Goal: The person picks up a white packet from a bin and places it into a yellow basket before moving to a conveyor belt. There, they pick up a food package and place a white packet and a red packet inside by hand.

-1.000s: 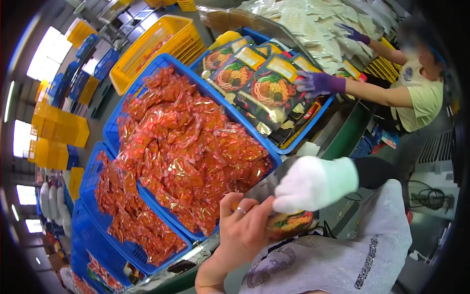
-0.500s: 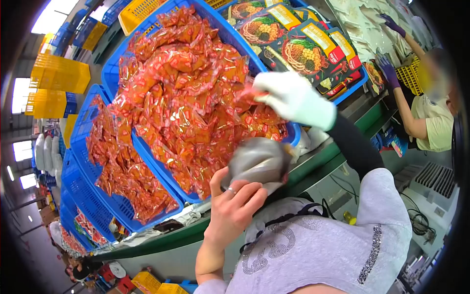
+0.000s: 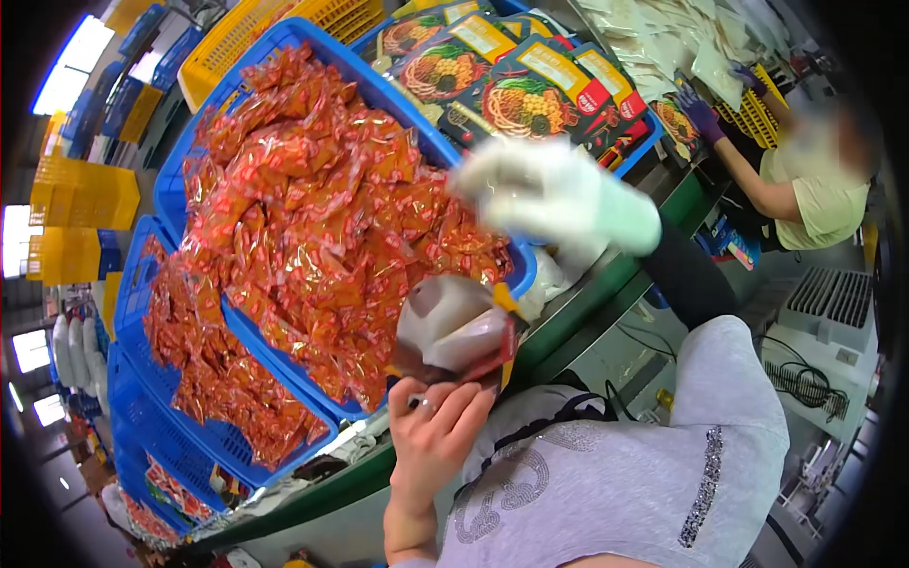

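My bare left hand, with a ring on one finger, is closed on the lower edge of a packaging pouch. The pouch gapes, showing a silvery inside and a dark printed edge with yellow. My right hand, in a white glove, is above and right of the pouch, over the crate corner. Motion smears its fingers, so what they hold, if anything, cannot be made out. Red-orange sauce sachets in clear film heap up in a blue crate just beyond the pouch.
A second blue crate of sachets stands to the left. Printed noodle pouches fill a blue crate at the back. A person in purple gloves works at the right near white packets. A green table edge runs before me.
My right hand has left the sachet heap, where its fingers were at a red sachet. The pouch in my left hand has turned, its opening now facing up more. The view has shifted.
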Action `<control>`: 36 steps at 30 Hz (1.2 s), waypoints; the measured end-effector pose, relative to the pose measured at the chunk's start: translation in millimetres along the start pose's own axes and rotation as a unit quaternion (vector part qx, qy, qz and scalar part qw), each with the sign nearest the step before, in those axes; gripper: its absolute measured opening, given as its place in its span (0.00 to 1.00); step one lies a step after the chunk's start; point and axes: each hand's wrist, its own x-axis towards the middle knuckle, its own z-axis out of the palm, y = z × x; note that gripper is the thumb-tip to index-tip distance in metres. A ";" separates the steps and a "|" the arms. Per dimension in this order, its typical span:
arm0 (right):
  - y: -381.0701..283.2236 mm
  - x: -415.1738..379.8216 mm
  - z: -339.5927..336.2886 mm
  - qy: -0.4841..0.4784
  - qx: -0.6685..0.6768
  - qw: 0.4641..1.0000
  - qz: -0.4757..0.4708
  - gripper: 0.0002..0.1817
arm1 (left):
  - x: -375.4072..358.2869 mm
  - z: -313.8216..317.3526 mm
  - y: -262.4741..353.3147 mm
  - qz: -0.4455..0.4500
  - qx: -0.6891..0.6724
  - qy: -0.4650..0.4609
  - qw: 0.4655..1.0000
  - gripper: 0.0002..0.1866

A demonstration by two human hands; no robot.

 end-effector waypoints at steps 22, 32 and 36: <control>282.1 -46.7 -189.1 0.240 -0.311 0.913 0.112 0.15 | -227.1 -347.5 -134.4 -0.276 0.398 0.407 0.774 0.14; -157.2 -11.6 15.3 0.208 -0.618 0.751 -0.106 0.10 | -444.1 -299.3 -348.4 -0.301 0.449 0.424 0.727 0.13; -193.9 -13.1 69.5 0.187 -0.647 0.737 -0.065 0.09 | -528.8 -236.3 -375.6 -0.420 0.309 0.457 0.720 0.12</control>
